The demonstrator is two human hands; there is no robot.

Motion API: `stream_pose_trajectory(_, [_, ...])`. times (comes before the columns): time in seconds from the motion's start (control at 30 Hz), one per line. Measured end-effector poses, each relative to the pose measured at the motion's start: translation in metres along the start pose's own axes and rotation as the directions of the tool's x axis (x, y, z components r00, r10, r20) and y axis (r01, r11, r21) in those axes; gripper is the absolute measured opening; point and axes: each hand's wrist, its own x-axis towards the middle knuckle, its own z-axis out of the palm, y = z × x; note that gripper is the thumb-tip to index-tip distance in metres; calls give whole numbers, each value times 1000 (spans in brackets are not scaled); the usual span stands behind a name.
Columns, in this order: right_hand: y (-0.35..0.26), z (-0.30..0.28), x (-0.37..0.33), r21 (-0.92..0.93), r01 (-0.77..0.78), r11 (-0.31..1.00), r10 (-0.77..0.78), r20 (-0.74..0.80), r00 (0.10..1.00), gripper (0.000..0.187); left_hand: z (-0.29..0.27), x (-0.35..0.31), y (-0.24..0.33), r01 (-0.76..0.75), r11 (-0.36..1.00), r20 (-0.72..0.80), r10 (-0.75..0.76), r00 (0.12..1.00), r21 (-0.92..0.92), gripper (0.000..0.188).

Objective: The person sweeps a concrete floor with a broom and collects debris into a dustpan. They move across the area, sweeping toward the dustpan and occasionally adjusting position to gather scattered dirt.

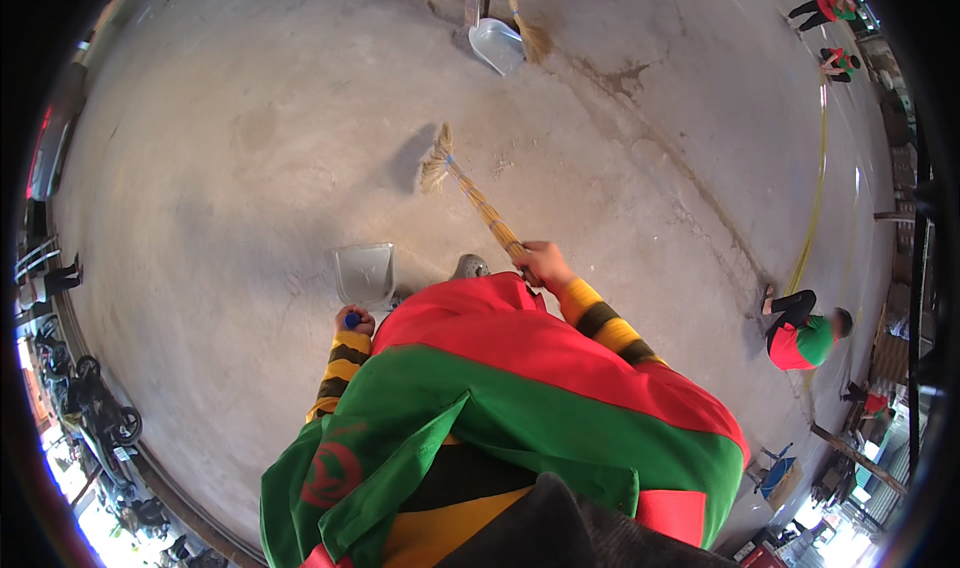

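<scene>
My right hand [543,265] is wrapped round the handle of a straw broom [482,204]. The broom slants away to the far left, its pale bristle head near the concrete floor with a shadow beside it. Closed on the blue-ended handle of a grey dustpan is my left hand [354,321], low at my left side. The dustpan [365,274] has its flat pan just beyond that hand, in front of my left foot. Whether it touches the floor I cannot tell. Part of a grey shoe [470,266] shows between the two tools.
A second dustpan [497,46] and broom [535,40] stand by a post at the far edge. A person [805,336] crouches at right beside a yellow strip [818,188]; others are farther back. Motorcycles [95,408] line the left side. A crack [690,158] crosses the floor.
</scene>
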Motion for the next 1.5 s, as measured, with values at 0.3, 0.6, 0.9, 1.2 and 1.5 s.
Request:
stream_pose_trajectory(0.3, [48, -8, 63, 190, -182, 965, 222, -218, 950, 18, 23, -2, -13, -83, 986, 50, 91, 995, -145, 8])
stream_pose_trajectory(0.6, [57, -53, 1, 154, -213, 965, 250, -275, 928, 17, 54, -7, -11, -214, 977, 116, 214, 970, -9, 8])
stream_pose_trajectory(0.9, [-31, -40, -16, 118, -72, 990, 100, -255, 962, 46, 124, 22, 28, -193, 980, 187, 182, 965, 40, 9])
stream_pose_trajectory(1.2, [-147, 11, 204, 525, -19, 851, 131, -177, 975, 7, 250, 78, 113, -110, 984, 161, 87, 983, 141, 7])
stream_pose_trajectory(1.5, [-122, -26, 288, 716, -111, 689, 439, -291, 850, 14, 329, 96, 157, -46, 973, 146, 13, 989, 225, 7])
